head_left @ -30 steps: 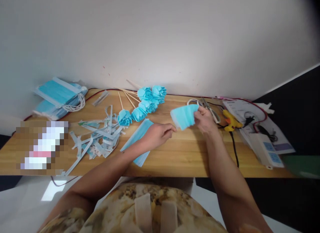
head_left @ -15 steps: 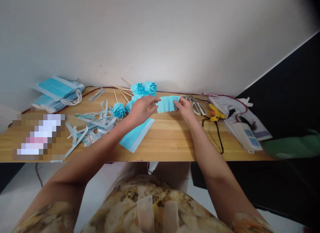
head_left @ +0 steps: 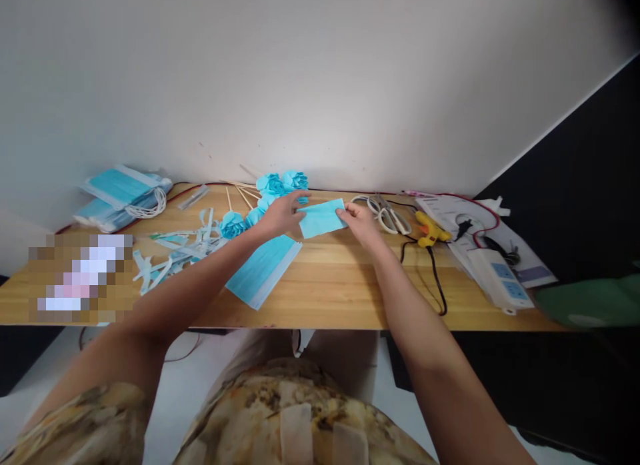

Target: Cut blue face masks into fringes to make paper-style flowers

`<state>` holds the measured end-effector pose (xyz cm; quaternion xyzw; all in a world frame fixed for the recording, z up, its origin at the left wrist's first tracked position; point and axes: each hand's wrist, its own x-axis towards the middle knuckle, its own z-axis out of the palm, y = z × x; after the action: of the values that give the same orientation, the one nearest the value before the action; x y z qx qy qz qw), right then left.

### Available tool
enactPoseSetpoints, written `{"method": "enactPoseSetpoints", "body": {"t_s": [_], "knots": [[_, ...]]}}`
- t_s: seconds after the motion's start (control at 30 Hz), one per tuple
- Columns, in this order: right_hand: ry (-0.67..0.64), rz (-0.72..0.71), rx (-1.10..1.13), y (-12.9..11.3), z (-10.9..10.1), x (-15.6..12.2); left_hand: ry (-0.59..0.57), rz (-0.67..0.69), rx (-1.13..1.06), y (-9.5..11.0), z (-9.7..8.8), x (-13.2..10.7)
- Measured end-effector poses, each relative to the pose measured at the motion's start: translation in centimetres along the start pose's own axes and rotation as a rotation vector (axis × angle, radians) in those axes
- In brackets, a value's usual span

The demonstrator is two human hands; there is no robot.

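And here, in the middle of the frame, is the blue cloth (head_left: 323, 218), up off the table (head_left: 330, 288) and spread flat between two hands! The right hand (head_left: 359, 222) pinches its right end, thumb on top; the left hand (head_left: 283, 215) is at the other end, fingers loosely spread, and whether they grip cannot be told. Just left of centre, blue flowers (head_left: 233, 225) on sticks (head_left: 245, 197) look finished; this piece is unshaped, judging by its flatness. Below the left hand lies a flat mask (head_left: 263, 272), and more masks (head_left: 117, 188) are piled upper left, apparently uncut, with trimmed strips (head_left: 175, 255) scattered lower left.
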<state>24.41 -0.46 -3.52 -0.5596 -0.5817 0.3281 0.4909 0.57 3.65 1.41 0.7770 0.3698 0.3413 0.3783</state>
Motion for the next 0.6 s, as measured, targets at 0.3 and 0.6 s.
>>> {"method": "enactPoseSetpoints", "body": {"t_s": [0.3, 0.6], "knots": [[0.106, -0.070, -0.487, 1.8, -0.1, 0.4, 0.126, -0.008, 0.299, 0.9, -10.0, -2.0], [0.200, -0.085, -0.563, 3.1, -0.3, 0.6, -0.285, -0.016, 0.773, -4.1, -12.8, -5.3]]}}
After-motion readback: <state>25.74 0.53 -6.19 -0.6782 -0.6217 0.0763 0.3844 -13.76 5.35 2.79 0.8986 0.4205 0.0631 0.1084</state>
